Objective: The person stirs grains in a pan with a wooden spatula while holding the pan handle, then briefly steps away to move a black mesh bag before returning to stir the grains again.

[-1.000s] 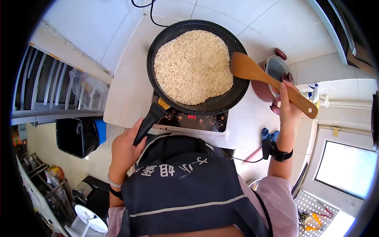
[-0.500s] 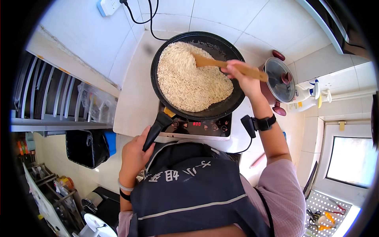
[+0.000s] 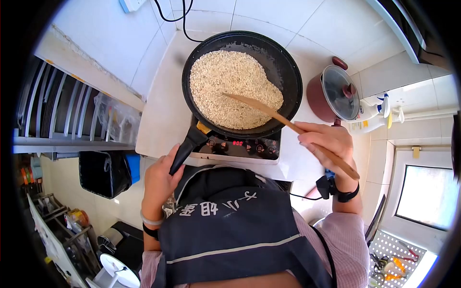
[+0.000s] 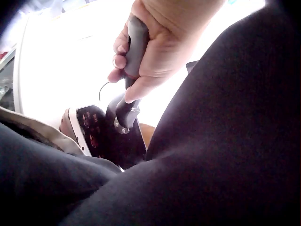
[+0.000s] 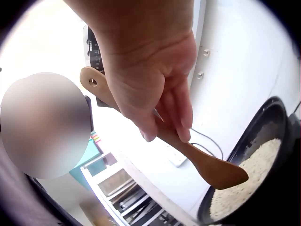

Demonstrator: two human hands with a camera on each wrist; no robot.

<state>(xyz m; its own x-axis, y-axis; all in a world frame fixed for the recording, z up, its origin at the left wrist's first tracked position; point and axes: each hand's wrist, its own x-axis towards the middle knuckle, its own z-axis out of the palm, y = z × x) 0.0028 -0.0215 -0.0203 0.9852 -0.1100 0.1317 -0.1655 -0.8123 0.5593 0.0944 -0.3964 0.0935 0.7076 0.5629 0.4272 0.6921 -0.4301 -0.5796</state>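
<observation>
My left hand [image 3: 162, 177] grips the black handle [image 3: 183, 156] of a frying pan [image 3: 294, 79], fingers wrapped round it; the left wrist view shows the same grip [image 4: 160, 52]. Pale sesame-like grains [image 3: 225, 79] are heaped in the pan, mostly on its left and front, with dark pan bottom showing at the upper right. In my right hand [image 3: 331, 141] a wooden spatula [image 3: 269, 111] is pinched between thumb and fingers. Its blade sits edge-on over the grains, and the handle's end sticks out past the palm. The right wrist view shows the flat blade [image 5: 218, 173] beside the pan's rim.
Under the pan is an induction cooker [image 3: 254, 150] with a lit red display. A lidded maroon pot [image 3: 319, 98] stands to the right, with spray bottles [image 3: 372, 115] behind it. Tiled walls enclose the counter [image 3: 161, 120]. A black-lined bin [image 3: 103, 175] is at the lower left.
The spatula went from the pan's right side into the grains at the upper left, then back toward the near right. The heap has shifted, baring the pan's upper right. The left hand keeps its grip.
</observation>
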